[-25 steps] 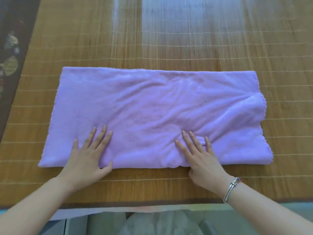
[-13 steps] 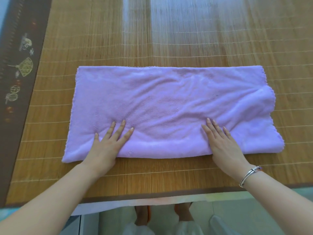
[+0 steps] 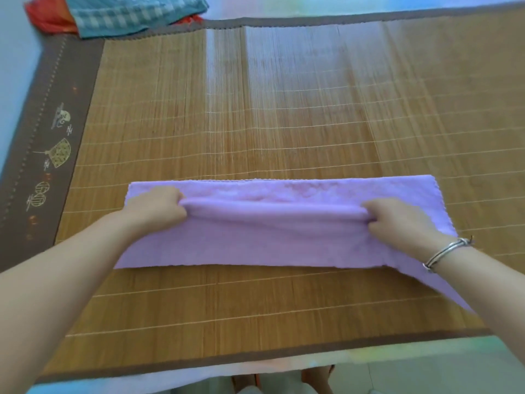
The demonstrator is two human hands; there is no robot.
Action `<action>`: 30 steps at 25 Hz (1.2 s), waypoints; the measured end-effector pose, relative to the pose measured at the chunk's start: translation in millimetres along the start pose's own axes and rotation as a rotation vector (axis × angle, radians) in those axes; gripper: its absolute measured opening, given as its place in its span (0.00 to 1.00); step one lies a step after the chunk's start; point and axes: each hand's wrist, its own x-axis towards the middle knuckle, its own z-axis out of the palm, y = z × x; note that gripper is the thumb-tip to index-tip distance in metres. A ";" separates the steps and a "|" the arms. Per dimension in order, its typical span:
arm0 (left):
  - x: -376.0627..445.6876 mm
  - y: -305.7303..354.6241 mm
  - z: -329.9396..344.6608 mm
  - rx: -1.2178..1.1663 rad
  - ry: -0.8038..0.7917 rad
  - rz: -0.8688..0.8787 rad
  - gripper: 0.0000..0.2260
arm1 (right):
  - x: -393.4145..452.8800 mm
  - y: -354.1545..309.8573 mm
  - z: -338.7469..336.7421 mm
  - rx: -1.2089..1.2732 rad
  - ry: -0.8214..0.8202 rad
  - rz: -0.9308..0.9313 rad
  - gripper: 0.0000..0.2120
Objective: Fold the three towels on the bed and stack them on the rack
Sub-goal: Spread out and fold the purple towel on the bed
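**Purple towel gripped at both ends for a lengthwise fold**

The purple towel (image 3: 284, 231) lay across the near half of the bamboo mat (image 3: 284, 109), its long side running left to right, already doubled into a long band. Along its middle a raised ridge of cloth ran between the two hands, which suggested that the near layer was being lifted and carried toward the far edge to narrow the band further. The far edge lay flat on the mat, while the right-hand near corner drooped past the right forearm toward the mat's front border.

The left hand (image 3: 159, 207) was closed around the ridge near the towel's left end, fingers curled into the cloth and knuckles up. The right hand (image 3: 397, 220) pinched the same ridge near the right end in a matching grip. Holding at both ends probably kept the fold line straight and the layers even; a grip at one point would likely have let the soft pile sag and skew.

A silver bracelet (image 3: 446, 251) sat on the right wrist. At the far left corner, just beyond the mat's brown border (image 3: 42, 155), lay a teal checked cloth (image 3: 133, 12) over something red (image 3: 48, 21), perhaps other towels awaiting folding, though I could not tell. No rack was in view.
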 end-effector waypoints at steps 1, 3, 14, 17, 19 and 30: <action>9.4 3.3 -5.9 -0.040 0.157 -0.017 0.07 | 14.0 2.2 -1.4 -0.019 0.222 -0.024 0.05; 24.1 10.4 -3.9 -0.006 0.385 -0.070 0.09 | 38.2 1.9 -0.8 -0.164 0.584 -0.042 0.07; 11.4 111.2 110.6 -0.051 0.190 0.091 0.29 | 19.7 86.0 61.6 -0.123 0.179 0.099 0.31; 18.9 120.1 115.3 0.003 0.206 0.032 0.29 | 12.6 147.7 56.7 -0.088 0.111 0.235 0.30; 15.0 140.0 114.3 -0.004 0.222 -0.014 0.28 | 4.9 160.5 54.0 0.059 0.166 0.274 0.33; -20.5 281.5 116.8 -0.372 0.003 0.166 0.22 | -16.2 162.3 15.4 1.456 -0.262 0.577 0.19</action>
